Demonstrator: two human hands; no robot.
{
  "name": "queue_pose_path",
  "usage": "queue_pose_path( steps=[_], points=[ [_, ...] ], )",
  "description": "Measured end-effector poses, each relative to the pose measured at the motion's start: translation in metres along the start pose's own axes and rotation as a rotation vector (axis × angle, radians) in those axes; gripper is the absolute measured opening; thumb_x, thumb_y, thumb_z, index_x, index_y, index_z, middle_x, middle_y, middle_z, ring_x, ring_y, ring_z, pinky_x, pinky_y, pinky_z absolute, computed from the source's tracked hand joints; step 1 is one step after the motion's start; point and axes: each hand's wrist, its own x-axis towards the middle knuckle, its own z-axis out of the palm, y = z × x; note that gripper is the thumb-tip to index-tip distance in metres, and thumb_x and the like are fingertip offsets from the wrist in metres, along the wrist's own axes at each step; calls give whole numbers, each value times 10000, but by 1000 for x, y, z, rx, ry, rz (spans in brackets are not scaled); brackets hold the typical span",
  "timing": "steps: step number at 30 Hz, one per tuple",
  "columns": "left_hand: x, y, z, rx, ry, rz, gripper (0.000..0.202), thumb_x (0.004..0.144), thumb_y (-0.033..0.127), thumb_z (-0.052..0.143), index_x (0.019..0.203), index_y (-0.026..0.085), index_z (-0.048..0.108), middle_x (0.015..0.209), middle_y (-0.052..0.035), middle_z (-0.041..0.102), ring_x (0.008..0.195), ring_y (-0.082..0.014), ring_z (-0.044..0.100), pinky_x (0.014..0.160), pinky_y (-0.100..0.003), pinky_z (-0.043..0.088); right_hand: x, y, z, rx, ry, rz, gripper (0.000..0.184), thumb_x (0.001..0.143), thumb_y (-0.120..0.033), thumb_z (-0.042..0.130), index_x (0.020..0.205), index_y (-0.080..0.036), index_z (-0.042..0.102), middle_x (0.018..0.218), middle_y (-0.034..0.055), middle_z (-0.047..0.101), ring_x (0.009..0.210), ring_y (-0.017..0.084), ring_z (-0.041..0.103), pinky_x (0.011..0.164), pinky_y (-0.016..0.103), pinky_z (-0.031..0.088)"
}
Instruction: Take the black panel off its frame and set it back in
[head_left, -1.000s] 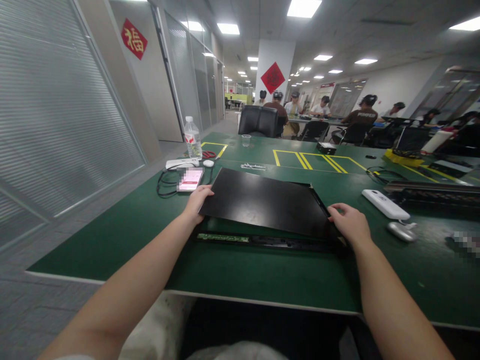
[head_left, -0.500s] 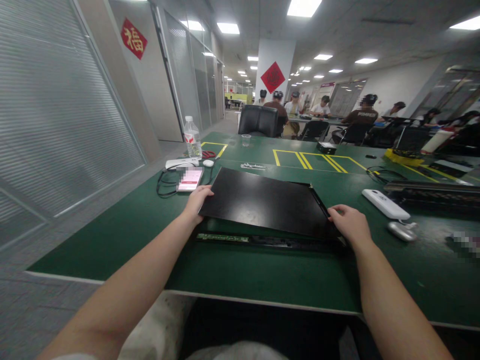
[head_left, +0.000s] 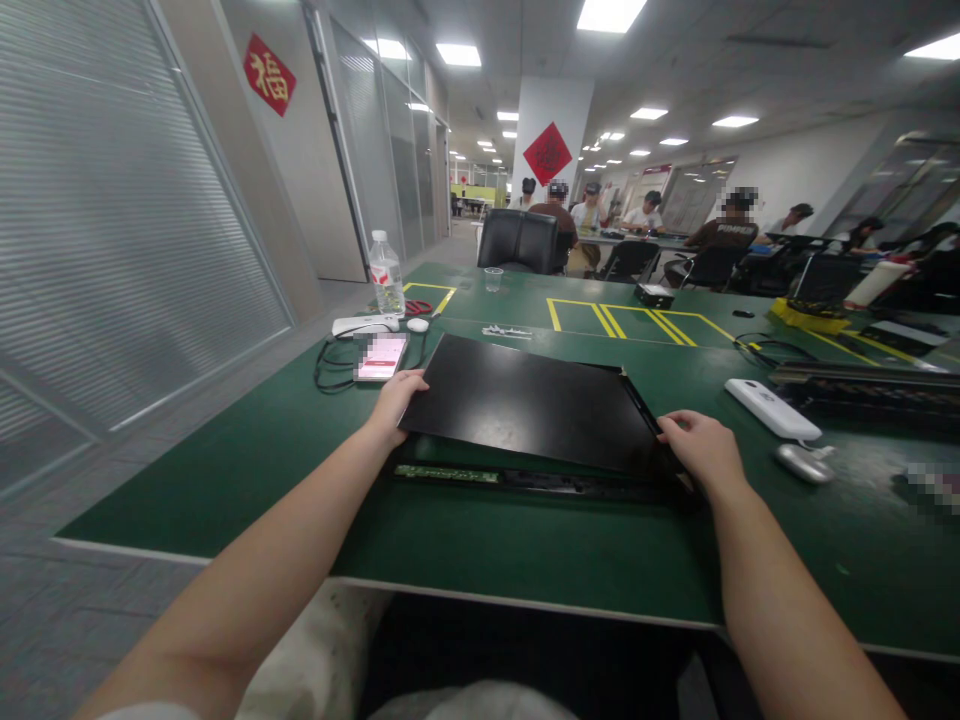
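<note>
A thin, glossy black screen panel (head_left: 517, 400) lies slanted over a shallow black frame (head_left: 600, 487), its left side raised off it. Below the panel's near edge, a green circuit board strip (head_left: 446, 475) shows along the frame's front. My left hand (head_left: 397, 405) grips the panel's left edge, thumb on top and fingers beneath. At the opposite side, my right hand (head_left: 697, 445) is closed with its fingertips on the frame's right side wall, close to the panel's right edge. The panel covers most of the frame's inside.
On the green table (head_left: 225, 480), a phone (head_left: 382, 357), a cabled white device (head_left: 365, 326), red-handled scissors (head_left: 418, 307) and a water bottle (head_left: 386, 275) stand left. A plastic cup (head_left: 493, 280) is behind. At right are a white device (head_left: 772, 408) and a silver mouse (head_left: 802, 463). People sit beyond.
Almost nothing differs. Both hands keep their places on the panel and frame; the whole view has shifted very slightly.
</note>
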Motion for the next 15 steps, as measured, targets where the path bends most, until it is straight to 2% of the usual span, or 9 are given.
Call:
queue_pose_path(
  steps=[4,8,15],
  points=[
    [4,-3,-2,-33,-72,-9,556,488,162,651,1035,127,738,728,-19,720,631,-197,641,576,-270,478,1,0,0,-12,-13,5,357,794,-457,565,924,-233,810,865,101,783,848,291,702,733,377,504],
    [5,-4,-3,-55,-89,-6,677,506,147,639,1174,116,747,792,-42,761,647,-203,663,582,-268,492,1,1,0,-9,-13,5,343,794,-450,570,921,-235,806,880,100,788,875,302,704,737,383,503],
    [6,-5,-4,-46,-143,-2,705,525,154,630,1214,118,769,850,-52,788,652,-209,681,560,-262,498,3,4,3,-19,-17,-6,344,800,-443,564,924,-229,803,865,99,789,850,293,713,725,378,508]
  ],
)
